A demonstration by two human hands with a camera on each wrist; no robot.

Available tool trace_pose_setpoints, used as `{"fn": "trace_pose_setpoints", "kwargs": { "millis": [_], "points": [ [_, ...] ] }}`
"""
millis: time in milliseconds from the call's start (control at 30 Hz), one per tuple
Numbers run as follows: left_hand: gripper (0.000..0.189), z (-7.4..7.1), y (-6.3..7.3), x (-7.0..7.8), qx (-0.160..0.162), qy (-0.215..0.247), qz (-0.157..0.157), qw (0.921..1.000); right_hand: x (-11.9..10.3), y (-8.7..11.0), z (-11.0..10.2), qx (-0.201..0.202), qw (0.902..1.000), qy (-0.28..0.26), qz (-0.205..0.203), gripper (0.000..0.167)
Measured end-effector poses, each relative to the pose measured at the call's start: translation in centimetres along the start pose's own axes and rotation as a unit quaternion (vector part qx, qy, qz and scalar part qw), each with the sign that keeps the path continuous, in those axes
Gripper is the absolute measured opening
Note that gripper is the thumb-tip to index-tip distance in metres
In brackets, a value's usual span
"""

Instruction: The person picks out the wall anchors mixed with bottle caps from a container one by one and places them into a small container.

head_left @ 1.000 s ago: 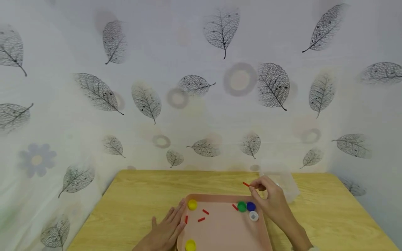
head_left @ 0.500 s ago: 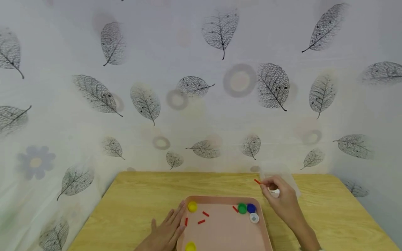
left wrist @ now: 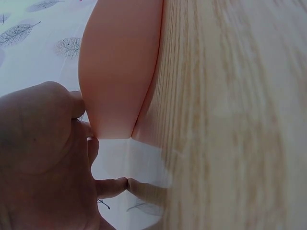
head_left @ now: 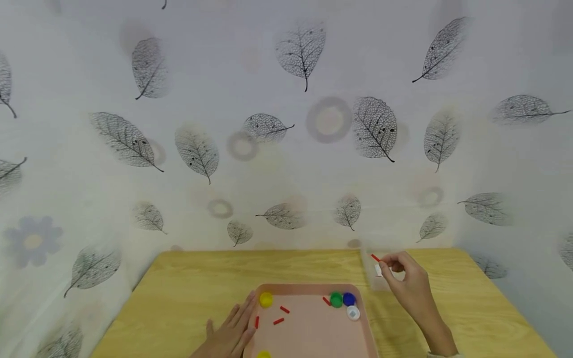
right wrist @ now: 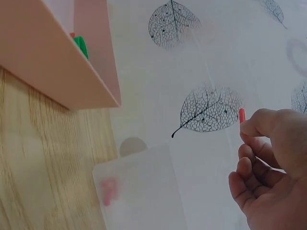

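Between thumb and forefinger my right hand (head_left: pixel 409 283) pinches a short red stick (head_left: pixel 375 257), which overlaps a translucent plastic box (head_left: pixel 378 283) in the head view. The right wrist view shows the red stick (right wrist: pixel 242 115) poking up past the fingertips, and reddish shapes (right wrist: pixel 109 190) through the box wall. With its fingers stretched out, my left hand (head_left: pixel 230 330) rests against the left rim of a pink tray (head_left: pixel 309 328). In the left wrist view the left hand (left wrist: pixel 48 148) touches the tray's outer wall (left wrist: pixel 120 67).
Inside the tray lie several red sticks (head_left: pixel 279 321). A yellow cap (head_left: pixel 266 300) is in its far left corner, another yellow cap (head_left: pixel 264 354) nearer. Green (head_left: pixel 336 300), blue (head_left: pixel 348 299) and white caps (head_left: pixel 353 313) sit at the far right. A leaf-patterned curtain (head_left: pixel 286 174) hangs behind the wooden table (head_left: pixel 201 278).
My right hand has carried the red stick rightward from above the tray's far right corner to over the translucent box. The head view has shifted slightly; my left hand stays at the tray.
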State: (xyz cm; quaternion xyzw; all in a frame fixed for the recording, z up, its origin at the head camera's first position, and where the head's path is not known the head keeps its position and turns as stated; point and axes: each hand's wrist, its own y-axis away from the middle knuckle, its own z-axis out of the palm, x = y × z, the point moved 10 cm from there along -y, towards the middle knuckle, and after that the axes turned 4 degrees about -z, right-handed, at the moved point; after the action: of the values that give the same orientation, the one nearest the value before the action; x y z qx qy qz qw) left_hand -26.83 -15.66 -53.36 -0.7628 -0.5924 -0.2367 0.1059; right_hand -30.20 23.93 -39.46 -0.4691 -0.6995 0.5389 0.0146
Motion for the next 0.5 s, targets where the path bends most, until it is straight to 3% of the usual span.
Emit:
{"fn": "trace_pose_setpoints", "kwargs": {
  "millis": [500],
  "points": [
    [0.067,0.4,-0.4,-0.7,0.001,-0.008,-0.024,0.9997,4.2,1.1,-0.3,0.004,0.9984,0.035,0.044,0.014]
  ]
}}
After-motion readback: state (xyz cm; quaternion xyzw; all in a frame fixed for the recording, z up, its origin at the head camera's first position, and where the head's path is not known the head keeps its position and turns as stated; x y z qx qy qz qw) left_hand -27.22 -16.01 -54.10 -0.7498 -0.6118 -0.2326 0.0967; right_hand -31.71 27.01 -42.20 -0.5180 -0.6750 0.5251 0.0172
